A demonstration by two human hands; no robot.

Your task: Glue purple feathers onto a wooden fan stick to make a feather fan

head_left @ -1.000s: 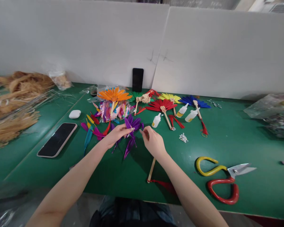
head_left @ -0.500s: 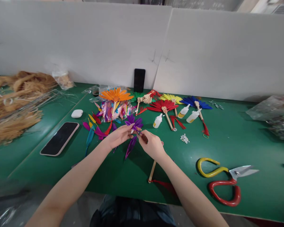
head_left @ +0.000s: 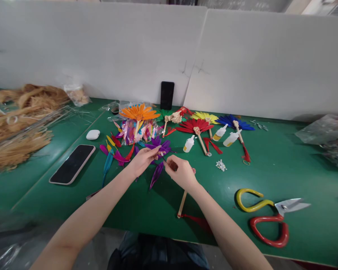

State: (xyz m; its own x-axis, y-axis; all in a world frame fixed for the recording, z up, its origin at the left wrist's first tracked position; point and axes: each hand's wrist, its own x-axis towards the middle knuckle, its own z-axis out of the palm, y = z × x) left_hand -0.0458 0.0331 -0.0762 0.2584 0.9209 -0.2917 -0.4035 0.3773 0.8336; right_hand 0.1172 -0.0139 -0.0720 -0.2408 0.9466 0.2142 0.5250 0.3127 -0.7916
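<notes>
My left hand point(head_left: 143, 161) has its fingers closed on a spread bunch of purple feathers point(head_left: 158, 145). Close to its right, my right hand point(head_left: 181, 172) is closed in a pinch at a thin dark strand, and something brown point(head_left: 172, 165) shows within its curled fingers. What exactly it grips is too small to name. Below the hands, a loose purple feather point(head_left: 157, 174) lies on the green table. Partly under my right forearm is a wooden fan handle point(head_left: 182, 204) with a red tassel point(head_left: 197, 222).
Finished feather fans, orange point(head_left: 140, 113), red point(head_left: 193, 126) and blue point(head_left: 234, 122) among them, lie farther back. Three white glue bottles point(head_left: 189, 144) stand or lean nearby. Scissors point(head_left: 270, 210) lie right, a phone point(head_left: 72, 165) left, and raffia-like fibre point(head_left: 19, 131) far left.
The right hand has drawn slightly away from the purple bunch, leaving a wider gap between the hands. The purple feathers look more spread. The view has shifted slightly.
</notes>
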